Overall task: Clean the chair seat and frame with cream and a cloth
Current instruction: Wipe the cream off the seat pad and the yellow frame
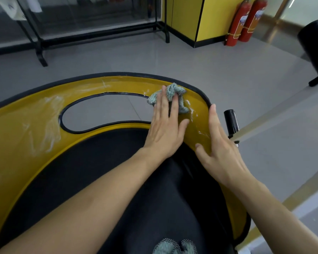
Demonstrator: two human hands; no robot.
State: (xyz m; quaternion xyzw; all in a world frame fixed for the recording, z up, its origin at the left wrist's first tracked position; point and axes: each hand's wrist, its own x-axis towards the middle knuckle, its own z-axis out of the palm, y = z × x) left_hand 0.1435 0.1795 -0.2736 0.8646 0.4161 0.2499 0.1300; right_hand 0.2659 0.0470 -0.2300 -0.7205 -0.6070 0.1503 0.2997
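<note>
A chair with a curved yellow shell [26,129] and a black seat pad [103,162] fills the lower frame. White cream smears streak the yellow back around its oval cut-out. My left hand [166,123] presses a crumpled grey-green cloth [174,96] flat against the upper right of the shell, fingers straight. My right hand [218,143] rests with straight fingers along the shell's right rim, thumb on the inner yellow face. A second grey-green cloth [174,246] lies on the seat at the bottom edge.
A black cylindrical bottle [231,121] stands just right of the chair rim. Two red fire extinguishers [246,21] stand by a yellow cabinet [200,19] at the back. A black rack [39,44] is at far left, a black stool [316,43] at far right. Grey floor all around.
</note>
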